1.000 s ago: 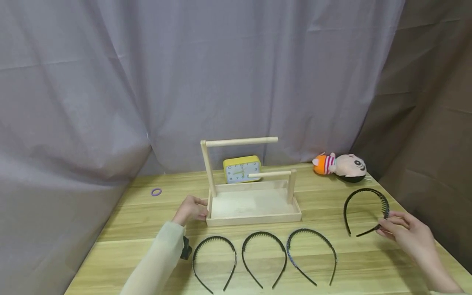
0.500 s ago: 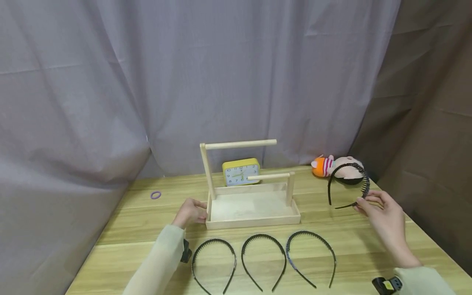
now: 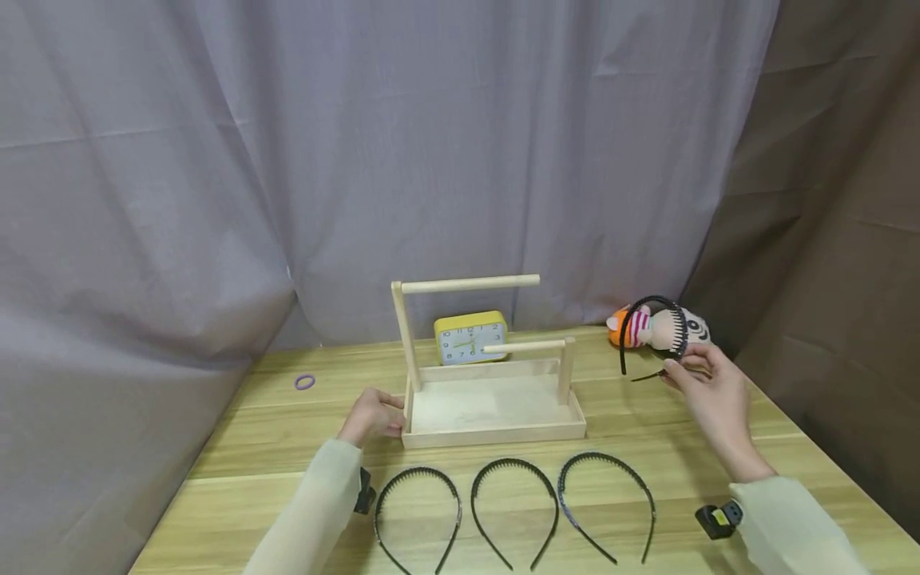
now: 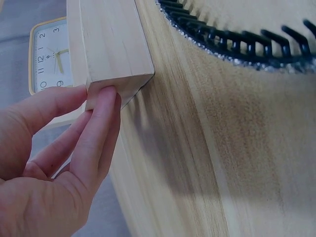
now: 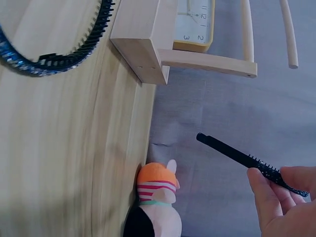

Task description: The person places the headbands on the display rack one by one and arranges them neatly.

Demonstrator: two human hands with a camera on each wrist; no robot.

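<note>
A pale wooden stand (image 3: 493, 435) has a shallow tray base and two posts with crossbars at different heights. At its left end my left hand (image 3: 372, 415) holds the tray's end, the thumb at the rim and fingers against the end wall in the left wrist view. My right hand (image 3: 707, 391) pinches a black toothed headband (image 3: 624, 339) near one end, raised above the table at the right, apart from the stand. Three more headbands lie along the front: a left one (image 3: 458, 519), a middle one (image 3: 557, 511) and a right one (image 3: 652, 511) with a bluish glittery side.
Behind the stand is a yellow clock (image 3: 470, 337). A plush doll (image 3: 640, 327) lies at the back right, partly behind the raised headband. On the left lies a purple hair tie (image 3: 305, 382). A grey curtain (image 3: 431, 160) hangs behind the table.
My right hand has carried the headband left and away from me, from the table's right side to in front of the plush doll. My left hand stays at the stand's left end.
</note>
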